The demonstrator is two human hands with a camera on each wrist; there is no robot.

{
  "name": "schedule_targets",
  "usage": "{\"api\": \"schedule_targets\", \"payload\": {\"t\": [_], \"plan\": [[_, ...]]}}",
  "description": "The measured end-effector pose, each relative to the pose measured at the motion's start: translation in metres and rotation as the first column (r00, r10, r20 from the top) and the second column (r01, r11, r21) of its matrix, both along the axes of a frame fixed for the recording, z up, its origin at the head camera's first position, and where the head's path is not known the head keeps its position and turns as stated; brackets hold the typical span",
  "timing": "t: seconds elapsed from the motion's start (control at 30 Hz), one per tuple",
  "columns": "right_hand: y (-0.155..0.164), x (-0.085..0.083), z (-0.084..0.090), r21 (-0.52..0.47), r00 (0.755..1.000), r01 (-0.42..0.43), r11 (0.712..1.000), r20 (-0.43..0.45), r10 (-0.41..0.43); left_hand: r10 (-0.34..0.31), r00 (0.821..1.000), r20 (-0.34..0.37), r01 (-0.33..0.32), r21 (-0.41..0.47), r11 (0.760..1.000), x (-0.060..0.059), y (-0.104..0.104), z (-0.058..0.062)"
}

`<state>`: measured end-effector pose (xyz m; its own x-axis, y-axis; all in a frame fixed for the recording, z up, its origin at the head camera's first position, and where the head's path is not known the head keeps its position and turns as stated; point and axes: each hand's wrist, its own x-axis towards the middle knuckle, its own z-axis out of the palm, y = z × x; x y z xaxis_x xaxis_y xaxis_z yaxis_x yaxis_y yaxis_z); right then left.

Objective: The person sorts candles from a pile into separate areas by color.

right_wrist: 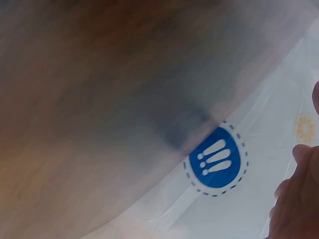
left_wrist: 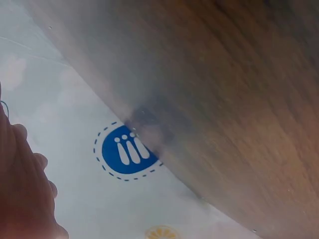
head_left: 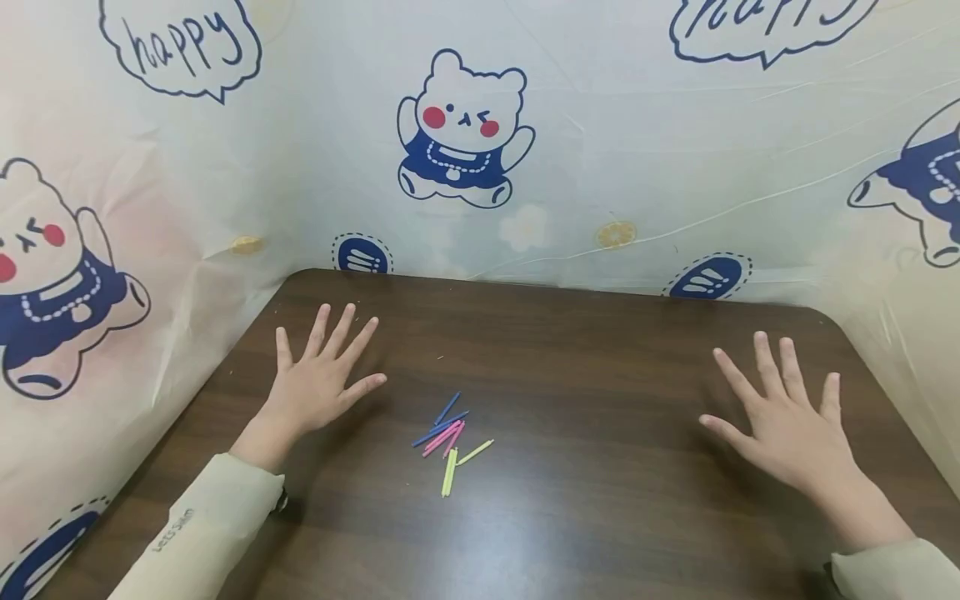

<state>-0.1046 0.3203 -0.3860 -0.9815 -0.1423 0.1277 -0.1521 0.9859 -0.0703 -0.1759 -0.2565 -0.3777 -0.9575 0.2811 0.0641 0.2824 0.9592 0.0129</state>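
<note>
A small pile of thin coloured sticks, blue, pink and yellow, lies on the dark wooden table near its middle. My left hand lies flat on the table to the left of the pile, fingers spread and straight, holding nothing. My right hand rests flat far to the right, fingers also spread. The left wrist view shows part of the left hand at the frame's lower left; the right wrist view shows the right hand at the lower right edge. The sticks appear in neither wrist view.
A cream plastic sheet printed with cartoon bears and blue badges walls the table at the back and both sides. The table's far edge meets this sheet close behind the hands.
</note>
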Motion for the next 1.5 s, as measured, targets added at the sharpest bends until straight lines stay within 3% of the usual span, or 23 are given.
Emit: {"api": "schedule_targets", "payload": {"t": [0.5,0.73,0.87,1.13,1.5], "plan": [[-0.062,-0.011,0.006,-0.008,0.988,-0.142,0.990,-0.062,0.141,-0.092,0.993,-0.074,0.094,0.034,0.995,0.013,0.021,0.004],[-0.101,-0.021,0.007,0.010,0.970,-0.244,0.970,-0.021,0.244,-0.137,0.987,-0.089,0.141,0.048,0.989,0.022,0.030,0.007],[-0.126,-0.025,0.008,0.009,0.946,-0.325,0.946,-0.005,0.325,-0.151,0.986,-0.072,0.155,0.063,0.986,0.026,0.035,0.008],[-0.165,-0.029,0.008,0.014,0.890,-0.453,0.891,-0.050,0.453,-0.208,0.977,-0.042,0.211,0.073,0.975,0.031,0.046,0.009],[-0.211,-0.028,0.007,0.002,0.811,-0.586,0.811,0.005,0.586,-0.348,0.937,-0.015,0.348,0.111,0.931,0.036,0.059,0.005]]}}
